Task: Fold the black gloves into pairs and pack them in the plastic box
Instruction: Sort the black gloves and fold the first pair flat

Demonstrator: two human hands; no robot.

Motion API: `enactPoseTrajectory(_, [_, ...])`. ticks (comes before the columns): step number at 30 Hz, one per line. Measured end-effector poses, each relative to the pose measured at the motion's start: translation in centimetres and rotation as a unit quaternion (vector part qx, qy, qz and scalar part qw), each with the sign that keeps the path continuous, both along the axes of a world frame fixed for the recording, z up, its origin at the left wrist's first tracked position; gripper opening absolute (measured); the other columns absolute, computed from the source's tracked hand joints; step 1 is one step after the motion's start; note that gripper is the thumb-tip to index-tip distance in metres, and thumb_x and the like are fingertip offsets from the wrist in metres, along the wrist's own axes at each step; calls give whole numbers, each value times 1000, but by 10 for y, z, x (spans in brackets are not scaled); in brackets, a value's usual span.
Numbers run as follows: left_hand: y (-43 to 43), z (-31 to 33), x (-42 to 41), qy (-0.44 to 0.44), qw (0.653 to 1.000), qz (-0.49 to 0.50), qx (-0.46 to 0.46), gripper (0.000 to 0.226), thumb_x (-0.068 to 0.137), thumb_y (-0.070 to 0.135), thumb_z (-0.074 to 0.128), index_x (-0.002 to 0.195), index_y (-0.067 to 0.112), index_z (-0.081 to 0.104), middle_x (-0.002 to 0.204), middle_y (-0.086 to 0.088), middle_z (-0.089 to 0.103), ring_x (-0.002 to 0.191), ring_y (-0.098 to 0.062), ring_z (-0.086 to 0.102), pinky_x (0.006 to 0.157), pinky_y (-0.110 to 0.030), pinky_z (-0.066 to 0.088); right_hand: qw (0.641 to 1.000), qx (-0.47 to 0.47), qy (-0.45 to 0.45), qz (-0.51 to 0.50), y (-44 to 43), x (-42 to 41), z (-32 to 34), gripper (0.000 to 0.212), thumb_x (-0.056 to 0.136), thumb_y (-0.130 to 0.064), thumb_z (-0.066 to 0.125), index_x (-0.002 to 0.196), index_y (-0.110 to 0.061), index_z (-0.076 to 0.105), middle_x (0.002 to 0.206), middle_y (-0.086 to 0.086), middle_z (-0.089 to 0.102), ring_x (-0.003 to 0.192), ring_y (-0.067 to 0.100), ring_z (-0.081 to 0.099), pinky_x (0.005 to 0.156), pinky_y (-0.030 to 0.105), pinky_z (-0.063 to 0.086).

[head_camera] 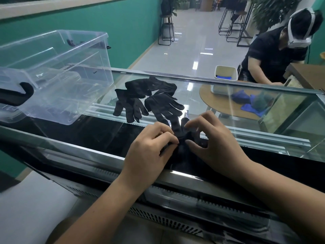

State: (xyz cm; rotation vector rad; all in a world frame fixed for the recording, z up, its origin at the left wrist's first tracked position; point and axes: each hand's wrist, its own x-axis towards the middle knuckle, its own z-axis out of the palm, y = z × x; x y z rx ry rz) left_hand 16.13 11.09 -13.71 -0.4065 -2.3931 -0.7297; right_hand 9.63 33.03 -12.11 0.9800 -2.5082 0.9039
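Several black gloves [149,97] lie spread in a loose pile on the glass counter top [246,106]. Nearer to me, a bunched black glove [181,136] is pinched between both hands. My left hand [149,148] grips its left side with thumb and fingertips. My right hand [214,140] holds its right side, fingers curled over the fabric. The clear plastic box [58,74] stands open on the counter to the left, apart from both hands; I see no gloves inside it.
The box's lid with a black latch [17,94] leans at the far left. Beyond the glass, another person [274,51] wearing a headset works at a round wooden table [228,110] with blue cloths and a white bin [226,73].
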Motion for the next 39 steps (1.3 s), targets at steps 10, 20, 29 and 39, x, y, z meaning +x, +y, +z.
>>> enactPoseTrajectory(10, [-1,0,6,-54,997,-29,-44,31,89,45,83,108,21,80,111,12,75,106,-12,70,97,-36,56,988,72,29,133,11,-1,2,15,97,-15,70,110,-19,77,112,-6,70,104,17,64,90,37,52])
enactPoseTrajectory(20, [0,4,4,-77,996,11,52,18,100,38,72,103,22,80,92,13,76,88,-9,71,84,-36,56,994,9,-48,101,10,-3,1,23,98,-20,77,119,-26,70,107,-17,73,99,5,69,86,35,56])
enactPoseTrajectory(29, [1,8,-5,-165,972,44,158,8,100,35,76,98,26,76,84,12,75,84,-8,72,74,-24,54,986,-87,-141,0,2,-4,3,8,94,-36,82,96,-31,75,82,-8,77,77,9,71,68,20,52])
enactPoseTrajectory(39, [4,1,-6,-30,999,41,8,9,101,10,76,103,19,76,106,9,65,104,-17,62,93,-35,54,999,-28,-27,-9,-1,-11,-3,8,93,-24,83,97,-23,77,94,-8,59,86,8,61,77,24,51])
